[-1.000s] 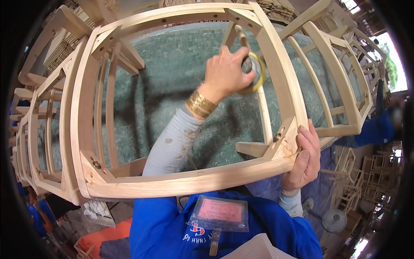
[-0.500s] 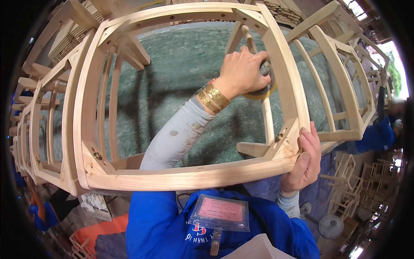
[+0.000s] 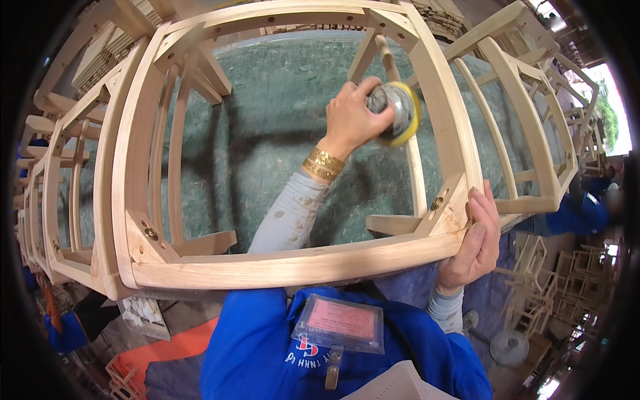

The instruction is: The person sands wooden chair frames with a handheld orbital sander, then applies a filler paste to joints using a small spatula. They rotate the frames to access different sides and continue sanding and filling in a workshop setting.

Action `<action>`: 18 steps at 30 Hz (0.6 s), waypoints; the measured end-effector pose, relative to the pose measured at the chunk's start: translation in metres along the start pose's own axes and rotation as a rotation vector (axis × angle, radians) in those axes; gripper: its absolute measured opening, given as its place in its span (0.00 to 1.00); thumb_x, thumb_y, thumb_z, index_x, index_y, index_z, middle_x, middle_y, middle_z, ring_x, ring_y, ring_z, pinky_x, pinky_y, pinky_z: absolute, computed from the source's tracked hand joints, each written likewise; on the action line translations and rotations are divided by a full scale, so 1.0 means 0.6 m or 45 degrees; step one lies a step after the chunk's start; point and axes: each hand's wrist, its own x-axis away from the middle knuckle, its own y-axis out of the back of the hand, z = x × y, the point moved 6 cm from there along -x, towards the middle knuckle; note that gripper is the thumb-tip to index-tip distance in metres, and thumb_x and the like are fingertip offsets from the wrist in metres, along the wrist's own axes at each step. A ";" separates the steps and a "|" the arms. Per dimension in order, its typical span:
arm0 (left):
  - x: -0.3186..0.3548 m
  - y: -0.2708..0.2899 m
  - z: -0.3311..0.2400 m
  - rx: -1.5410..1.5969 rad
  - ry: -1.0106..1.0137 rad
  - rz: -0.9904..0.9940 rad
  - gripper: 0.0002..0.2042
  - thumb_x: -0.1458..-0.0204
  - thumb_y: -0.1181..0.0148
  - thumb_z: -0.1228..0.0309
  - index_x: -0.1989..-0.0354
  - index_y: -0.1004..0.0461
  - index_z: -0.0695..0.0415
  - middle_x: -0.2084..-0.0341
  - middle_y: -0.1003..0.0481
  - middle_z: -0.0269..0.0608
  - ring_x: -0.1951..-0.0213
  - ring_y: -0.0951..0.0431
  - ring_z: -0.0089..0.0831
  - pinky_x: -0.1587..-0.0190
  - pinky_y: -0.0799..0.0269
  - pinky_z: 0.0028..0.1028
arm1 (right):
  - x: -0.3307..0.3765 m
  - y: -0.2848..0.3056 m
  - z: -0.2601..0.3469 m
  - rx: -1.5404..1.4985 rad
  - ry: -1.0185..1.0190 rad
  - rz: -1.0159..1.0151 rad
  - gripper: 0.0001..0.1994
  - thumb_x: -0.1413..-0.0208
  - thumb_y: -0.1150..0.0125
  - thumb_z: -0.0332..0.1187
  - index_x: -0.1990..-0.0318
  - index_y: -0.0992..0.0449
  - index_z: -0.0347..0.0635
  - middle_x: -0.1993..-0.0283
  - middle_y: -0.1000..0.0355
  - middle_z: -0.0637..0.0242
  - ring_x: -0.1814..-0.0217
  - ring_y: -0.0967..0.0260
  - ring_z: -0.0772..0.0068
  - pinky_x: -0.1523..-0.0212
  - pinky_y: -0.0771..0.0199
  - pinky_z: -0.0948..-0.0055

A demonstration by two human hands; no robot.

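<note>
An unfinished pale wooden chair frame point(image 3: 280, 263) lies tipped against my chest, its open seat ring facing me. My left hand point(image 3: 350, 117) reaches through the ring and grips a small round sander with a yellow pad point(image 3: 400, 110). The pad sits against a thin inner wooden bar beside the frame's right rail. There are gold bangles on that wrist. My right hand point(image 3: 473, 243) wraps around the frame's near right corner, next to a brass screw, and holds it steady.
A green tabletop point(image 3: 267, 133) shows behind the frame. More bare chair frames stand to the right point(image 3: 527, 133) and left point(image 3: 60, 200). A person in blue point(image 3: 580, 210) works at the far right. A fan point(image 3: 510, 347) and an orange crate point(image 3: 167, 360) are on the floor.
My left hand has carried the sander a little to the right and up along the inner bar. My right hand keeps its grip on the corner.
</note>
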 end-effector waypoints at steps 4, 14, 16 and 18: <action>0.029 0.002 0.009 0.081 -0.005 -0.104 0.18 0.62 0.36 0.62 0.61 0.25 0.52 0.73 0.27 0.44 0.70 0.25 0.41 0.66 0.28 0.36 | 0.003 0.000 0.000 -0.010 0.010 -0.023 0.15 0.43 0.62 0.26 0.60 0.28 0.23 0.55 0.29 0.44 0.43 0.36 0.38 0.42 0.38 0.52; 0.056 -0.013 0.027 0.327 0.075 -0.197 0.19 0.62 0.35 0.66 0.59 0.27 0.57 0.69 0.26 0.45 0.67 0.24 0.40 0.62 0.28 0.33 | 0.006 0.002 0.004 -0.002 0.000 -0.062 0.15 0.44 0.63 0.24 0.60 0.28 0.23 0.56 0.29 0.44 0.43 0.36 0.40 0.42 0.37 0.53; 0.053 -0.022 0.032 0.469 0.111 -0.258 0.18 0.62 0.37 0.64 0.60 0.27 0.54 0.71 0.28 0.46 0.67 0.26 0.45 0.62 0.30 0.37 | 0.001 -0.001 0.002 -0.033 -0.021 -0.095 0.15 0.44 0.63 0.24 0.60 0.28 0.23 0.56 0.28 0.44 0.43 0.35 0.40 0.42 0.37 0.53; 0.057 -0.025 0.054 0.519 0.193 -0.301 0.18 0.62 0.37 0.65 0.60 0.27 0.54 0.70 0.27 0.46 0.67 0.25 0.45 0.62 0.30 0.37 | 0.003 -0.003 0.005 -0.041 -0.017 -0.091 0.16 0.44 0.63 0.24 0.60 0.28 0.24 0.55 0.29 0.44 0.43 0.35 0.40 0.43 0.37 0.54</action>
